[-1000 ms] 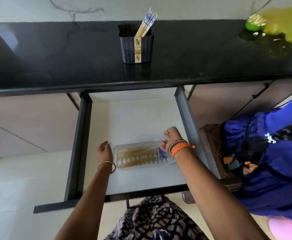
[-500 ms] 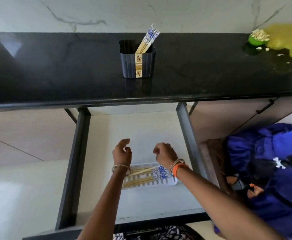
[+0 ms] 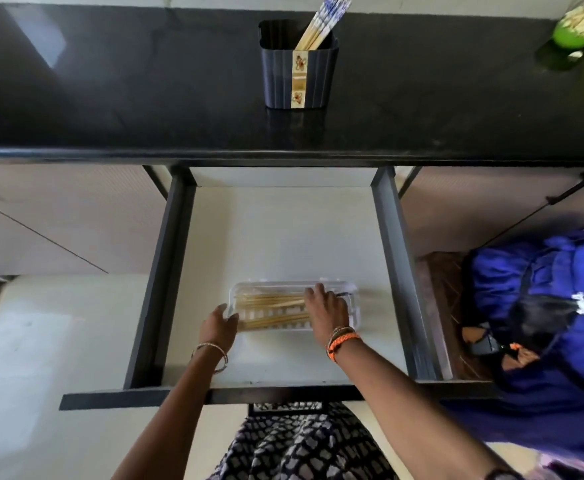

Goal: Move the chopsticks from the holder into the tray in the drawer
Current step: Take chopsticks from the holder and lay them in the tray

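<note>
A clear plastic tray (image 3: 354, 306) lies in the open drawer (image 3: 283, 230), with several wooden chopsticks (image 3: 269, 301) lying lengthwise in it. My left hand (image 3: 219, 327) grips the tray's left end, thumb on its near corner. My right hand (image 3: 325, 310) lies palm down over the right half of the chopsticks, fingers spread, and hides their blue ends. On the black countertop (image 3: 110, 81) stands the dark ribbed holder (image 3: 299, 74). A few blue-topped chopsticks (image 3: 321, 22) still lean in it.
The drawer has dark metal side walls (image 3: 160, 271) and a front bar near my body. A person in blue clothing (image 3: 543, 306) crouches at the right beside a brown wooden piece (image 3: 439, 289). A green bowl (image 3: 574, 27) sits at the counter's far right.
Both hands came down from above the tray. The left one went to the tray's left end and the right one settled on the chopsticks. The camera view shifted closer.
</note>
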The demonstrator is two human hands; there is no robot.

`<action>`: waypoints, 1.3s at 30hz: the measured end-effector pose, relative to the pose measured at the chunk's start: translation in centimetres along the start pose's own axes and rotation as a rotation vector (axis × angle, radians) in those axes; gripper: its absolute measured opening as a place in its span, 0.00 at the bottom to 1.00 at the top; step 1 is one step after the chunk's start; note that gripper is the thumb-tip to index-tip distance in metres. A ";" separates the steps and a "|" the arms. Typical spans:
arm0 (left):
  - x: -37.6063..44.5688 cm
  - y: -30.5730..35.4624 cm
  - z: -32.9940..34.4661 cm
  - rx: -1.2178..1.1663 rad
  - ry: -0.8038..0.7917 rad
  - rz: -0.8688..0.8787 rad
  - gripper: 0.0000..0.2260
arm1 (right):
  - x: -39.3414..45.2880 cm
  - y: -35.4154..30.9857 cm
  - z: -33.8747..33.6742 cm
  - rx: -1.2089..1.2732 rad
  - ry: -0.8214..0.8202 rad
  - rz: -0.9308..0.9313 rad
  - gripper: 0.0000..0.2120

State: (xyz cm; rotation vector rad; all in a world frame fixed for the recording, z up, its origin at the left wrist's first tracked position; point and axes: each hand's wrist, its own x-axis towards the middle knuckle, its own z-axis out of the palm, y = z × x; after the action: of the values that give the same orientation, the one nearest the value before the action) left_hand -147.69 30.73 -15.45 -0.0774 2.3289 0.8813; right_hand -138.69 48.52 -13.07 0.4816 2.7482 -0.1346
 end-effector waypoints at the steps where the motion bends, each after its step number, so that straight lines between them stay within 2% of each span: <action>1: 0.0 0.0 -0.1 -0.014 0.018 0.015 0.18 | -0.2 -0.1 0.1 -0.013 -0.002 -0.005 0.20; 6: -0.4 0.9 0.3 -0.058 0.103 0.083 0.16 | -1.0 -0.1 0.1 -0.012 0.032 0.040 0.18; 12: -0.1 0.4 0.1 -0.086 0.080 0.066 0.15 | -1.0 -1.0 0.3 0.019 0.018 0.070 0.14; 16: 0.4 0.3 0.3 -0.217 0.069 0.005 0.15 | 0.0 -1.2 -0.3 0.033 0.001 0.111 0.15; 20: 0.5 0.5 0.7 -0.286 0.149 -0.077 0.18 | 0.3 -0.6 -0.3 0.066 0.003 0.128 0.15; 25: 0.4 1.3 0.8 -0.296 0.236 -0.039 0.22 | 0.8 0.3 -0.6 0.118 0.023 0.138 0.16; 28: 0.0 2.4 1.2 -0.168 0.290 0.040 0.27 | 1.7 0.9 -2.7 0.164 0.086 0.111 0.12; 31: 0.1 6.1 0.7 -0.092 0.353 0.193 0.28 | 4.2 1.6 -7.6 0.224 0.308 0.104 0.07; 35: 1.8 16.7 -2.6 -0.226 0.371 0.480 0.26 | 8.4 3.3 -17.5 0.325 0.631 0.154 0.05; 39: 3.6 28.8 -7.4 -0.248 0.374 0.761 0.22 | 13.0 6.3 -27.5 0.460 0.783 0.250 0.06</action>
State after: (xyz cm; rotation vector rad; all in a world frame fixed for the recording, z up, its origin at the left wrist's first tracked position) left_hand -162.24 49.04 3.21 0.6300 2.6023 1.6372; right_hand -156.77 62.66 7.89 1.2148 3.3624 -0.6440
